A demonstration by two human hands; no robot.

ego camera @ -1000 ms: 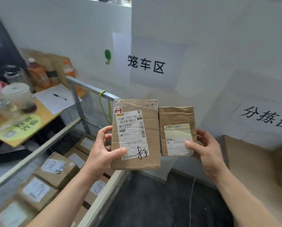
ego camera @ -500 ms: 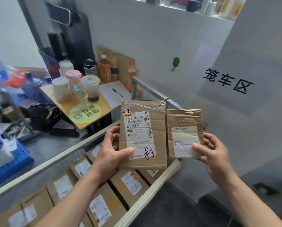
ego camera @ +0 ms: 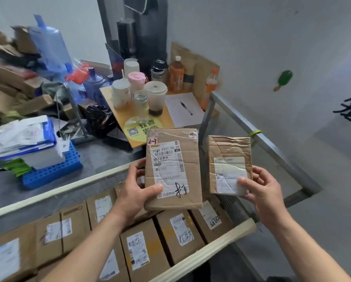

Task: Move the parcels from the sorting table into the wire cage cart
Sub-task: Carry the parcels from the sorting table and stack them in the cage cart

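Above the cart (ego camera: 221,239), the left hand (ego camera: 135,193) grips the large parcel (ego camera: 173,169), the right hand (ego camera: 261,189) pinches the small parcel (ego camera: 229,163), labels upward, likely for reading.

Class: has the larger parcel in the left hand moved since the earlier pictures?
Yes: the larger parcel went from the end of the near rail leftward, over the stowed parcels.

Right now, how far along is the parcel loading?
Done: many parcels lie packed in the wire cage cart. In hand: left hand grips the larger parcel, right hand the smaller parcel, above it. Left: setting both down; sorting table out of view.
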